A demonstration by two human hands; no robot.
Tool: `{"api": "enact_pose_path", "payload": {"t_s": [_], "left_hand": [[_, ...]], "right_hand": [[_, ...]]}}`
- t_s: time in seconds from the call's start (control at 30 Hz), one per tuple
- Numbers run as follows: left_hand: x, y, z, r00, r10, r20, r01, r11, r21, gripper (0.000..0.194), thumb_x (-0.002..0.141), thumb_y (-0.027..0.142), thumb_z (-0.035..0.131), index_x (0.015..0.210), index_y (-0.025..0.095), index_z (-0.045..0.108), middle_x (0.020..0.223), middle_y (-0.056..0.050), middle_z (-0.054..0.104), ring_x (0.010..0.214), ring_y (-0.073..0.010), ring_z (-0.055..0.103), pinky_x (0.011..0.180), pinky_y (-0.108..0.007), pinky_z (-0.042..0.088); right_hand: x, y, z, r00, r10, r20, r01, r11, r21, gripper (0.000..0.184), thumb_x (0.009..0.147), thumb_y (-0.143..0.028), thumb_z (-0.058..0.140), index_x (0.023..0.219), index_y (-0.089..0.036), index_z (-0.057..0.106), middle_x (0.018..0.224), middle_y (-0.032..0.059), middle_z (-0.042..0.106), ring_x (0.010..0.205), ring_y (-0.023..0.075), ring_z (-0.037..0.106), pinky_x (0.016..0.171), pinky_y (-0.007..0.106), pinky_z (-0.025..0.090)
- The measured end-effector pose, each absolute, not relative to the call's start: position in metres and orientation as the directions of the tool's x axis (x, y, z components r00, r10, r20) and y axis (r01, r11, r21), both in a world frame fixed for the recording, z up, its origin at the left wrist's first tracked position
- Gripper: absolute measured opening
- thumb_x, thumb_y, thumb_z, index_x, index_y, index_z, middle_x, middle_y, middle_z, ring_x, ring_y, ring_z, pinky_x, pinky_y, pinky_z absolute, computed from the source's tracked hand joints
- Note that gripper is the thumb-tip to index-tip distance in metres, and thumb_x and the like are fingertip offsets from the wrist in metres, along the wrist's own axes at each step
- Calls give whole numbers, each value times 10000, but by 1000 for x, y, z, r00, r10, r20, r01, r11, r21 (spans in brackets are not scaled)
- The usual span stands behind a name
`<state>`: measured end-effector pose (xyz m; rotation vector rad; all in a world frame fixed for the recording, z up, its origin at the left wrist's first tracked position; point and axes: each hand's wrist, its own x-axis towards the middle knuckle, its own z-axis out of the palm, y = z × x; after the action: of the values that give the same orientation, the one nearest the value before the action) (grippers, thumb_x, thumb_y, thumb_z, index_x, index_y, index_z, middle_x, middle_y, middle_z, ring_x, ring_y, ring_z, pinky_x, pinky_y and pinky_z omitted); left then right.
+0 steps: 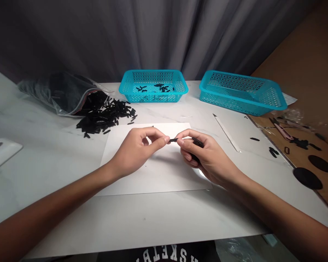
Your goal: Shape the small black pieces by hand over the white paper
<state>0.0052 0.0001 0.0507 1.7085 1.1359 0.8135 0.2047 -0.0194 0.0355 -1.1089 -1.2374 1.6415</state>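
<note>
My left hand (132,151) and right hand (210,153) pinch a small black piece (174,140) between their fingertips, above a white sheet (158,182). My right also grips a dark object (198,142). I seem to be handling one piece; any shift calls for a light, steady pinch. Similar pieces (101,118) lie heaped to the left.

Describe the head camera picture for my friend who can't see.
A person's left hand and right hand hold a small black piece over white paper; the right also clutches something black. Behind are a pile of black pieces by a clear bag, a blue basket holding more, and another blue basket.
</note>
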Motion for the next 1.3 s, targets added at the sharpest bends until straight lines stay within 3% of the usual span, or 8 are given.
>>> {"api": "enact_pose_path", "payload": {"t_s": [0.5,0.7,0.93,1.17,1.3], "left_hand": [[4,3,50,339,941,-1,305,-109,946,220,877,332,652,732,185,729,786,1,723,736,-130,590,638,-248,407],[4,1,51,296,954,55,325,-155,933,156,845,324,698,792,197,771,849,-15,760,793,-164,652,639,-261,431],[6,-4,54,252,947,198,406,-289,867,68,814,265,738,783,219,777,780,18,753,688,-119,600,587,-252,396],[4,-3,54,304,951,52,279,-140,950,116,834,308,723,812,208,777,843,-8,754,784,-149,637,659,-260,434],[3,-1,50,348,935,-66,167,8,986,139,845,303,701,766,207,762,805,-5,711,739,-127,572,686,-263,421]], "right_hand": [[207,-20,35,-305,942,-137,-50,-160,-986,202,875,-372,718,905,-190,636,553,-61,428,503,77,354,416,193,239],[206,-19,35,-292,948,-127,-41,-146,-988,204,860,-372,734,891,-188,651,557,-58,426,510,81,371,418,196,251],[205,-20,36,-280,950,-135,-55,-156,-986,214,842,-373,751,869,-178,669,552,-56,427,501,77,368,412,196,248],[206,-19,39,-320,923,-212,-149,-270,-951,180,843,-334,760,853,-172,681,548,-55,443,489,58,332,420,190,229],[208,-19,39,-362,896,-258,-221,-351,-910,159,854,-306,752,841,-163,682,557,-52,457,477,47,337,424,189,222]]}}
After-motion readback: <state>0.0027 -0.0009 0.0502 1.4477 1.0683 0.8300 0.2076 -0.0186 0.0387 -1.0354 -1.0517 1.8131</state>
